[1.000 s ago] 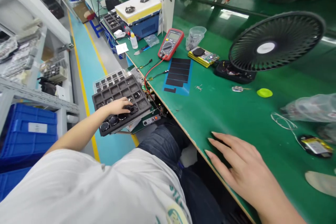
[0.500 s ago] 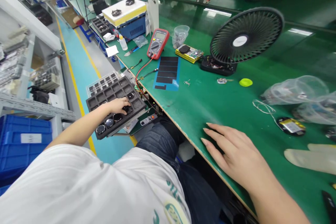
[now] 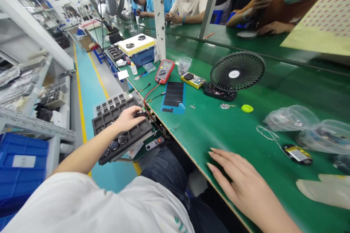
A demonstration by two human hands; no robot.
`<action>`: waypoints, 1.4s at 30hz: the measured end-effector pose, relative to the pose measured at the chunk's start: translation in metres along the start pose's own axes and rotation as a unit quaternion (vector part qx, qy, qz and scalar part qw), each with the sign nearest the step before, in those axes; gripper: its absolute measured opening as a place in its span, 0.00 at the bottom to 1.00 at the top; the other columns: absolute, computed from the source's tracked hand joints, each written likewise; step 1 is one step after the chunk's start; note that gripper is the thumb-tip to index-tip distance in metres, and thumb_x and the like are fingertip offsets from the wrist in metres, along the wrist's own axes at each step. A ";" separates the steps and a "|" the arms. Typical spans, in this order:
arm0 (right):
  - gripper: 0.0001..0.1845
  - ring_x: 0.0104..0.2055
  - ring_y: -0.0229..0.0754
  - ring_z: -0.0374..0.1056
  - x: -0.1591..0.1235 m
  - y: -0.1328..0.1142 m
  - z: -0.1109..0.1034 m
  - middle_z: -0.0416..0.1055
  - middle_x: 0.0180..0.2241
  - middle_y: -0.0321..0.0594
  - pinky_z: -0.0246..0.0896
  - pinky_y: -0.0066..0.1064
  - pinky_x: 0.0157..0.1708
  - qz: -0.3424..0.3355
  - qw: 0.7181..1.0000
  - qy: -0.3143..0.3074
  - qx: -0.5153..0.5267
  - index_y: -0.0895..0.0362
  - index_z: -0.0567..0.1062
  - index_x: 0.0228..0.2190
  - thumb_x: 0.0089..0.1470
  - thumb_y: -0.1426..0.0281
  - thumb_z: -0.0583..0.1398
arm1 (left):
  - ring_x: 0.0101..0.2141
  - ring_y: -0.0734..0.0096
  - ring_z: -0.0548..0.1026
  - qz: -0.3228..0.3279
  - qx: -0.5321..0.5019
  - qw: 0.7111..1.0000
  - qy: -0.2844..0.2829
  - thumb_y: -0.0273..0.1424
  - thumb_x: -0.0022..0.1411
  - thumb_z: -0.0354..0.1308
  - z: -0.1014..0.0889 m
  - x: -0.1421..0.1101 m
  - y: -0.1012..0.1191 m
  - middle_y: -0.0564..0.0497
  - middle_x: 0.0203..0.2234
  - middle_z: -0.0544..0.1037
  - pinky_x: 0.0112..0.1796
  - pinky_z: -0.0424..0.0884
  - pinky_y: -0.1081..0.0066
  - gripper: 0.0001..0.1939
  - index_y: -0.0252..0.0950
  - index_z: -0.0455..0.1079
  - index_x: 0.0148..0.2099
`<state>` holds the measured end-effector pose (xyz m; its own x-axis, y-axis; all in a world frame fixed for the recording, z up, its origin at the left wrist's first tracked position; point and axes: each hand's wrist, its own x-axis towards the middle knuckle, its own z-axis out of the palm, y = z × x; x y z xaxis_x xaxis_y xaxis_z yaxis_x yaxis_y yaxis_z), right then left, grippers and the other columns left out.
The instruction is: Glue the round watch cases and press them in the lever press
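Over the black foam tray (image 3: 142,128), my left hand (image 3: 128,118) is closed, thumb and fingers pinching a dark round watch case (image 3: 141,114). Several similar round dark pieces, such as a watch case (image 3: 123,139), lie in the tray's near compartments. My forearm hides part of the tray. On the green bench, near its front edge, my right hand (image 3: 236,174) lies palm down with its fingers stretched out and nothing in them.
A red multimeter (image 3: 164,71), a blue sheet with black strips (image 3: 174,96), a yellow battery board (image 3: 193,79) and a black fan (image 3: 237,72) stand along the bench. Clear plastic cups (image 3: 291,117) and a small wired battery (image 3: 297,154) are at right. Co-workers sit opposite.
My left hand has lifted the watch case out of a tray compartment and moved slightly away from me. The head view has tilted up. My right hand stays on the bench.
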<state>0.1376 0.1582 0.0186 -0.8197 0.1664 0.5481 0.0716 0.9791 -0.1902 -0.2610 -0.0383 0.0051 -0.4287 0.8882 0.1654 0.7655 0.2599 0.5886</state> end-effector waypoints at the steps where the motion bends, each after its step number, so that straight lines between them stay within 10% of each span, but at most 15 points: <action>1: 0.14 0.48 0.52 0.84 0.000 -0.002 0.000 0.84 0.49 0.50 0.84 0.45 0.49 0.028 0.999 -0.003 0.031 0.56 0.79 0.52 0.74 0.63 0.58 | 0.45 0.60 0.83 0.030 -0.024 0.999 0.016 0.40 0.72 0.60 0.010 0.010 0.023 0.41 0.46 0.84 0.50 0.81 0.59 0.16 0.35 0.74 0.54; 4: 0.19 0.48 0.50 0.85 -0.005 -0.008 0.002 0.84 0.52 0.46 0.84 0.40 0.51 0.156 0.973 -0.001 0.171 0.49 0.78 0.60 0.71 0.62 0.62 | 0.46 0.62 0.83 0.137 -0.079 0.987 0.022 0.40 0.66 0.67 0.055 0.045 0.102 0.45 0.46 0.85 0.51 0.81 0.63 0.16 0.38 0.77 0.52; 8: 0.25 0.54 0.52 0.83 -0.010 -0.002 0.005 0.77 0.64 0.42 0.86 0.41 0.47 0.312 0.860 0.123 0.385 0.37 0.71 0.68 0.72 0.59 0.61 | 0.55 0.58 0.82 0.381 -0.071 0.921 -0.029 0.34 0.71 0.61 0.117 0.085 0.206 0.39 0.54 0.84 0.57 0.80 0.60 0.16 0.33 0.79 0.57; 13: 0.21 0.49 0.51 0.83 0.000 0.016 -0.005 0.83 0.53 0.42 0.85 0.45 0.51 0.379 0.770 0.273 0.435 0.40 0.78 0.62 0.70 0.57 0.62 | 0.61 0.58 0.79 0.495 0.027 0.860 -0.123 0.30 0.76 0.53 0.142 0.111 0.276 0.42 0.65 0.78 0.62 0.77 0.59 0.20 0.32 0.77 0.64; 20: 0.22 0.46 0.51 0.85 -0.009 0.021 -0.013 0.84 0.51 0.44 0.87 0.39 0.44 0.435 0.748 0.275 0.419 0.45 0.81 0.57 0.64 0.54 0.68 | 0.68 0.65 0.72 0.539 -0.048 0.798 -0.264 0.37 0.73 0.63 0.136 0.145 0.266 0.39 0.70 0.71 0.68 0.68 0.70 0.31 0.25 0.66 0.71; 26: 0.33 0.56 0.61 0.82 -0.035 0.031 -0.002 0.80 0.60 0.47 0.86 0.43 0.48 0.469 0.777 0.225 0.355 0.45 0.77 0.63 0.58 0.56 0.72 | 0.70 0.63 0.70 0.504 -0.103 0.801 -0.305 0.35 0.71 0.63 0.146 0.150 0.245 0.41 0.68 0.74 0.70 0.66 0.68 0.36 0.27 0.60 0.74; 42: 0.39 0.51 0.51 0.83 -0.012 -0.007 -0.015 0.79 0.59 0.43 0.79 0.58 0.60 0.412 0.690 0.250 0.540 0.44 0.71 0.65 0.57 0.55 0.76 | 0.55 0.60 0.82 0.560 -0.262 0.782 -0.080 0.30 0.66 0.67 0.160 0.115 0.231 0.42 0.52 0.83 0.56 0.82 0.60 0.28 0.37 0.67 0.66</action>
<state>0.1555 0.1509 0.0257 -0.4366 0.8981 0.0527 -0.2900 -0.0850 -0.9532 -0.0566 0.1843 0.0339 0.4673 0.4952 0.7324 0.2981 -0.8681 0.3968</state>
